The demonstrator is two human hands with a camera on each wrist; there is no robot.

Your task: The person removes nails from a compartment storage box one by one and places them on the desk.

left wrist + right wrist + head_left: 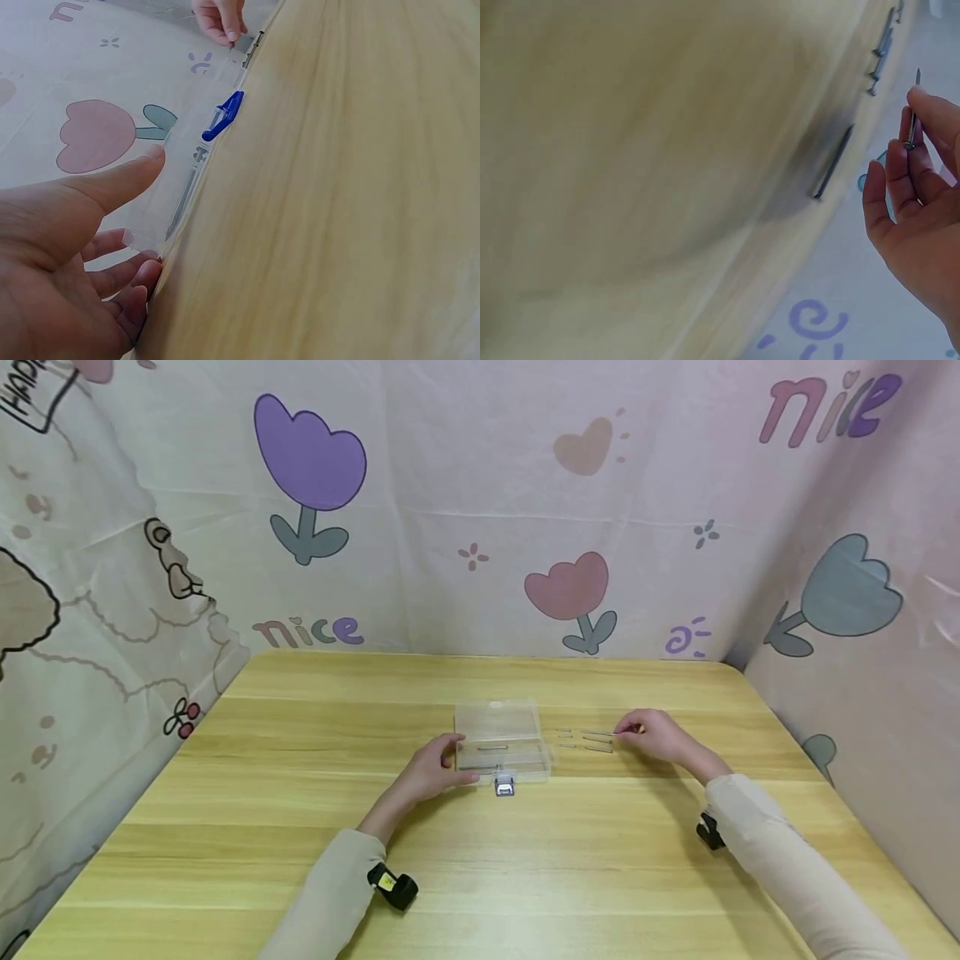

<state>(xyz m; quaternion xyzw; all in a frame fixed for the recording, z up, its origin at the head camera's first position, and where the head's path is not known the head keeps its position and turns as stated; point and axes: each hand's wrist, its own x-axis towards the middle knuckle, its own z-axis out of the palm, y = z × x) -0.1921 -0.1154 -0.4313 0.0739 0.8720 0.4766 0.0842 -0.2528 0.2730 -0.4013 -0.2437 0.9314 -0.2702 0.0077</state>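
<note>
Right grip (656, 739): thumb and fingertips pinching a nail (912, 129) beside the loose nails (597, 741), arm stretched over the counter (525, 877) | left grip (429, 770): holding the clear box's (498, 722) left end between thumb and fingers | left fingertips partly hidden; boxed nails (492, 747) blurry, perhaps two | held nail slim, grey, sharp-tipped

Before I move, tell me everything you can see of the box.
The box is shallow, rectangular and clear, apparently plastic. It lies flat on the table, its lid open to the far side, with a blue clasp at the near edge. At least two nails lie inside. The left hand holds it at its left end.
</note>
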